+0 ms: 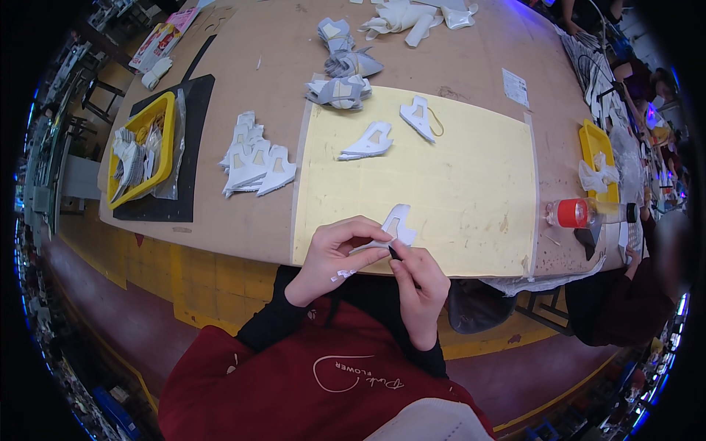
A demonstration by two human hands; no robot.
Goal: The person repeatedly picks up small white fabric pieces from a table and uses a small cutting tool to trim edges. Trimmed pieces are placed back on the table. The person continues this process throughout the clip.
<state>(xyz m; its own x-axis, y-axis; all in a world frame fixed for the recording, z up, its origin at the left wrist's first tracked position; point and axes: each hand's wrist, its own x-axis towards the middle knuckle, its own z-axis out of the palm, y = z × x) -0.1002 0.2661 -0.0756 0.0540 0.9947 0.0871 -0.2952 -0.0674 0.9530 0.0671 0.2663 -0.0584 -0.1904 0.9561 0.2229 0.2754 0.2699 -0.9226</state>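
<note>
One pale flap [432, 423], two hands [327, 257] [421, 290] at one white cutout [406, 233]

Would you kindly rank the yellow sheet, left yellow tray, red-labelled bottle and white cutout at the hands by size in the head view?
1. Yellow sheet
2. Left yellow tray
Unranked: red-labelled bottle and white cutout (partly hidden).

A broad table [471, 70] with a brown covering is spreading out beyond the left hand [323, 261] and the right hand [423, 290]. To the left of the left hand, yellow flooring [213, 275] is running beside a dull red floor [147, 316]. Right of the right hand, a dark seat [478, 312] is standing by the table's edge. Far left of the left hand, a dark stool [103, 92] is standing; far right of the right hand, blue light [653, 115] is glowing.
</note>
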